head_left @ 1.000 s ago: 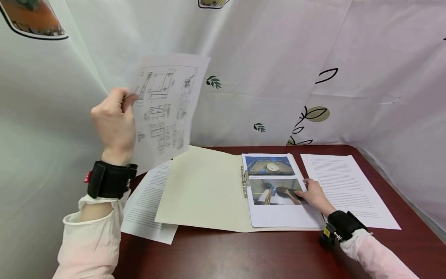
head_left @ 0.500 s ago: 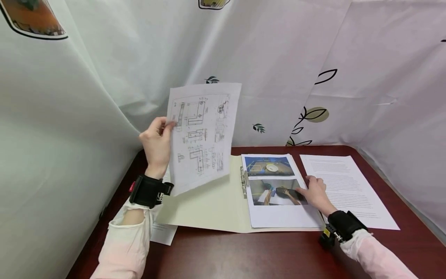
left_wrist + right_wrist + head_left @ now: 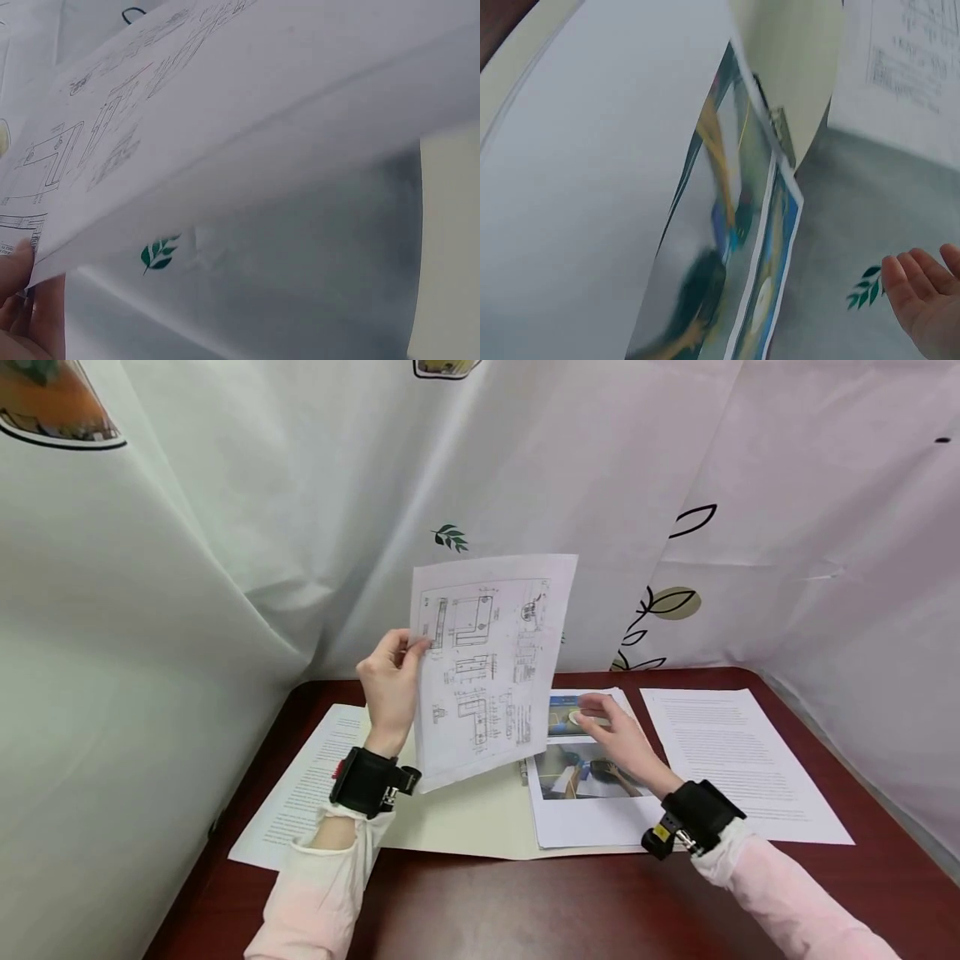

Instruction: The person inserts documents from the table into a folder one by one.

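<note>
Between thumb and fingers, my left hand [image 3: 388, 685] pinches the left edge of a paper sheet with technical drawings [image 3: 487, 668]. The sheet stands upright in the air over the open cream folder [image 3: 465, 827], hiding part of it. In the left wrist view, the thumb [image 3: 16, 266] presses on the sheet's printed face. My right hand [image 3: 626, 739] hovers over the photo page [image 3: 592, 822] on the folder's right side, fingers loosely bent and holding nothing. Its fingers also look free in the right wrist view. A metal clip [image 3: 781, 135] sits at the folder's spine, mostly behind the sheet in the head view.
A sheet of printed text [image 3: 307, 793] lies left of the folder, partly covered. Another text sheet [image 3: 738, 735] lies to its right. All rest on a dark red table [image 3: 540, 902]. A white patterned curtain [image 3: 300, 510] hangs close behind and at the left.
My left hand has carried the drawing sheet right and down, from the far left to over the folder's middle. My right hand has left the photo page's right edge and moved left.
</note>
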The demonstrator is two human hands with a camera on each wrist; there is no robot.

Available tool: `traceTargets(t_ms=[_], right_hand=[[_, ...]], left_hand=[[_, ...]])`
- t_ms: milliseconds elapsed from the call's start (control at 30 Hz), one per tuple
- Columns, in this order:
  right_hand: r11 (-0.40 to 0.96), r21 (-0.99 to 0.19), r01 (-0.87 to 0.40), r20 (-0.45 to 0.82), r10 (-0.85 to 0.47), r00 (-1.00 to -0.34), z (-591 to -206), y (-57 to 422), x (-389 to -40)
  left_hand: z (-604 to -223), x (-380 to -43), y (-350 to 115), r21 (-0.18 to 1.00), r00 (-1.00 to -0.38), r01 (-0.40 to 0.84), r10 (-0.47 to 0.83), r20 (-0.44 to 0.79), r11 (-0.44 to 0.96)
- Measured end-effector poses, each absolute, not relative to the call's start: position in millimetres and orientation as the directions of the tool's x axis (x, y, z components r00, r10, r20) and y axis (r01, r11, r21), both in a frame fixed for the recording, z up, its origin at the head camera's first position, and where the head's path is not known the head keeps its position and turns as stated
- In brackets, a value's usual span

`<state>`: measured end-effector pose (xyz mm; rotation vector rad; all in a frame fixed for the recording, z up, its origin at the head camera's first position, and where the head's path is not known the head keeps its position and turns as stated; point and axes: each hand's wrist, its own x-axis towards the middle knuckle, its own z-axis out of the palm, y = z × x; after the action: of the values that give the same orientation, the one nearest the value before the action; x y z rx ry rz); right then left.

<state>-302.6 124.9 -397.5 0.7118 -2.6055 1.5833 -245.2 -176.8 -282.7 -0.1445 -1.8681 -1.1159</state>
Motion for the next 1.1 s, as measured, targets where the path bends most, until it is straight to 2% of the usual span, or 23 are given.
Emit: traceTargets(t_ms=[267,567,867,1100], right_hand=[[0.262,-0.914,-0.310,0.209,-0.350,-0.913,-397,106,-300],[0.286,-0.896,-0.339,0.290,-0.202,-0.936,-387,112,-294],[0.294,-0.923,-0.246,0.219,-0.124,-0.968,-390,134,-297],[0.361,-0.911,-0.199,0.185,-0.074,-0.980,-397,162,-300]], left_hand=[[-294,-245,-166,0.760,-0.659,0.479,-0.392,0.642,0.439],[-303,-252,-163,0.820,-0.720,0.455,-0.399,0.568,0.346],[-318,-267,-158,0.865,-0.823,0.314,-0.341,0.453,0.392],[-341,-277,-161,0.831,-0.855,0.238,-0.298,0.425,0.503]])
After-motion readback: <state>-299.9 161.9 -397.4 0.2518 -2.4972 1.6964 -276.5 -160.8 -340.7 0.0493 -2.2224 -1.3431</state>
